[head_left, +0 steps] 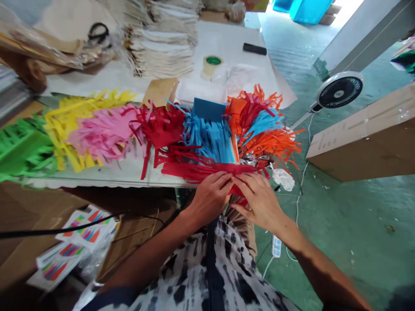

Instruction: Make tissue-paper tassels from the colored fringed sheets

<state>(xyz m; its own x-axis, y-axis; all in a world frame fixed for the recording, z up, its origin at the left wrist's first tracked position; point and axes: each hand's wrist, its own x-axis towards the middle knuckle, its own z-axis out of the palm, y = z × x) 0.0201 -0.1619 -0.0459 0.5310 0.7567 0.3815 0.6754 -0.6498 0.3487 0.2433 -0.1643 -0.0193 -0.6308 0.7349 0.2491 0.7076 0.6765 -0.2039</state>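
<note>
At the table's front edge lies red fringed tissue paper, its strips stretching away to the left. My left hand is closed on its near edge, fingers bent over the red paper. Beside it, nearly touching, my right hand has its fingers over the same paper and its thumb on the near side. Part of the red sheet shows between and below the hands. Just beyond are blue fringed paper with a flat blue piece on top, dark red fringe and orange fringe.
Pink, yellow and green fringe line the table's left. Behind are a tape roll, scissors and stacked pale bundles. At right stand a fan and a cardboard box; an open carton with printed cards sits below left.
</note>
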